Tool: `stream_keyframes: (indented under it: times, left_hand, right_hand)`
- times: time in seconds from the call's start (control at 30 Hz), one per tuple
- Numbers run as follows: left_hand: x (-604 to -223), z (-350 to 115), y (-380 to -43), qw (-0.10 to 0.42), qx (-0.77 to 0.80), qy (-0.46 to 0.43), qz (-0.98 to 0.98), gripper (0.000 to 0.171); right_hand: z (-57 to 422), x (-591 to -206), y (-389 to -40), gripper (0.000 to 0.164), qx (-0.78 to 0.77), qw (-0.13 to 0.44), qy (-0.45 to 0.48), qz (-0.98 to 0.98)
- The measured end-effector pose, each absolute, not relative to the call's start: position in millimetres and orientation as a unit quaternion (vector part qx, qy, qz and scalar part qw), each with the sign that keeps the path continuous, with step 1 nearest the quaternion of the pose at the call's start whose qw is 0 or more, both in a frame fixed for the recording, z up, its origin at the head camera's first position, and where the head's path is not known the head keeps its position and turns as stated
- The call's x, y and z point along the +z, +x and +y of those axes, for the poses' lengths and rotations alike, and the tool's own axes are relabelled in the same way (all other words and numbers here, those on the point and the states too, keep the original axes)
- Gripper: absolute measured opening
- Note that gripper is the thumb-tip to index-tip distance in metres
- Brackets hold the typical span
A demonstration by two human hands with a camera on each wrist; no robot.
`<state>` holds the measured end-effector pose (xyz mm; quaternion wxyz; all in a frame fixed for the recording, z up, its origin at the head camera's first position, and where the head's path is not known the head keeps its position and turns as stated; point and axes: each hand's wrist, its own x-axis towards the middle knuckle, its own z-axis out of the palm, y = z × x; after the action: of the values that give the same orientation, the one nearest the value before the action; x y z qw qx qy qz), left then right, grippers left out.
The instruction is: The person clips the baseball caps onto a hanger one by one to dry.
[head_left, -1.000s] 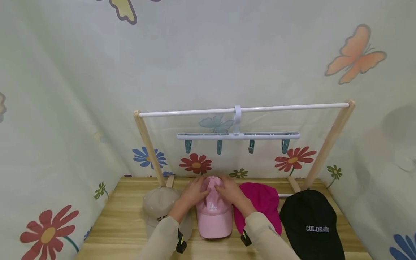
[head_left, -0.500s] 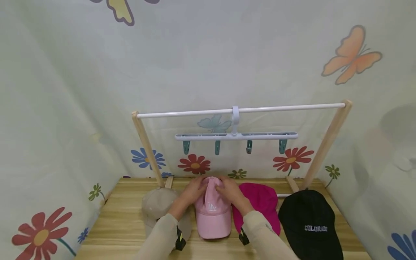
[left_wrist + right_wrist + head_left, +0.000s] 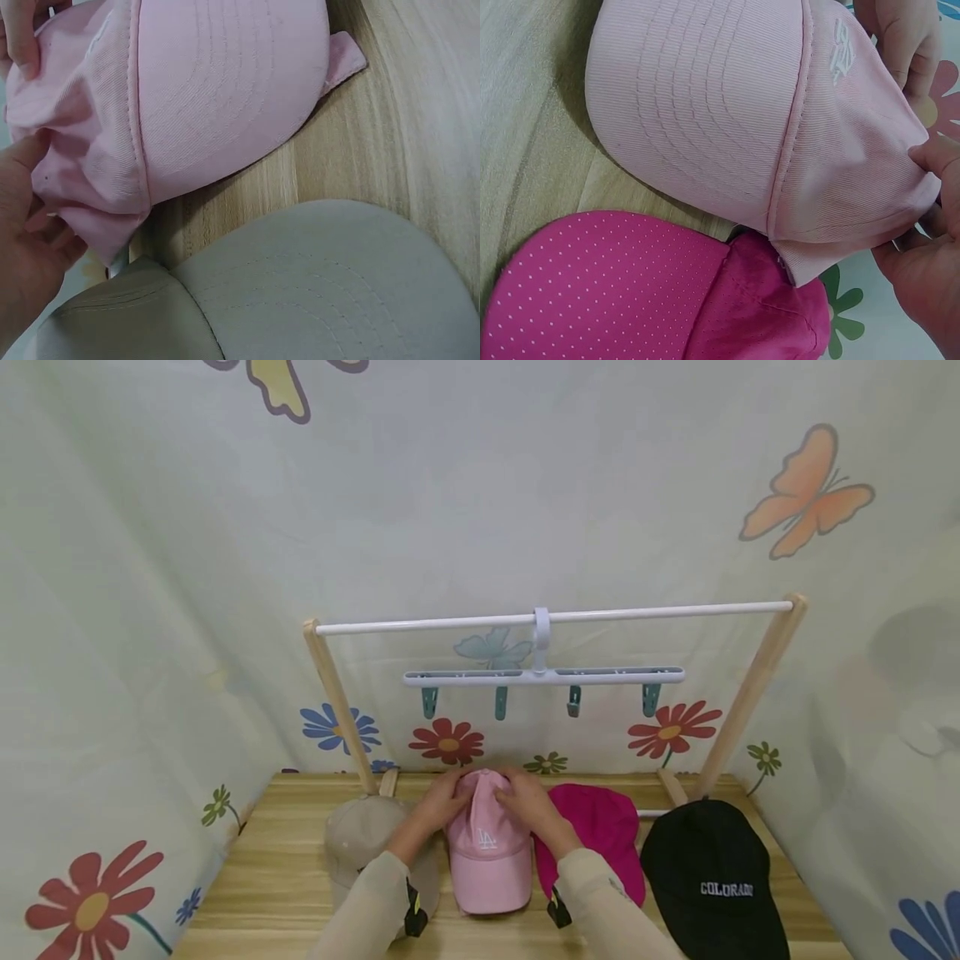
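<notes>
A pale pink baseball cap (image 3: 489, 852) with white LA letters lies between both hands, brim toward me. My left hand (image 3: 442, 802) pinches the left side of its crown, thumb on the outside and fingers under the edge, as the left wrist view shows. On the other side my right hand (image 3: 528, 802) pinches the crown the same way, thumb pressing the fabric. The crown is creased between the two thumbs. A beige cap (image 3: 330, 277) sits under my left forearm, and a magenta cap (image 3: 615, 285) with a white-dotted brim is beside my right wrist.
A black cap (image 3: 708, 860) lettered COLORADO lies at the right of the wooden table (image 3: 255, 877). Behind the caps stands a rack with a white rail (image 3: 660, 612). From it hangs a white hanger (image 3: 487, 678) with several teal clips (image 3: 501, 702).
The view has shifted slightly. Both hands keep hold of the pink cap, and its crown looks a little more creased; the other caps stay put.
</notes>
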<state>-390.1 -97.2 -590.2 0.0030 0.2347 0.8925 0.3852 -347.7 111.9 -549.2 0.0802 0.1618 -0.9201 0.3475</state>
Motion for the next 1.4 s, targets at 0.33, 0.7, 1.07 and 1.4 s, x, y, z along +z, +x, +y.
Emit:
stream_keyframes:
  times: [0.33, 0.7, 1.07, 1.4]
  left_hand:
    - [-600.8, -105.6, -395.6, -0.01, 0.428, 0.217, 0.877, 0.037]
    - [-598.3, -104.2, -398.4, -0.009, 0.447, 0.222, 0.866, 0.035]
    - [-596.3, -99.8, -398.7, -0.057, 0.434, 0.222, 0.871, 0.021]
    - [-593.0, -96.4, -396.4, -0.087, 0.432, 0.215, 0.872, 0.016]
  right_hand:
    - [107.6, -551.4, -347.3, 0.027, 0.358, 0.063, 0.153, -0.919]
    - [107.8, -547.6, -345.9, 0.026, 0.348, 0.077, 0.162, -0.92]
    - [112.6, -549.9, -349.9, 0.019, 0.345, 0.106, 0.179, -0.915]
    - [116.1, -549.4, -350.8, 0.016, 0.339, 0.118, 0.182, -0.915]
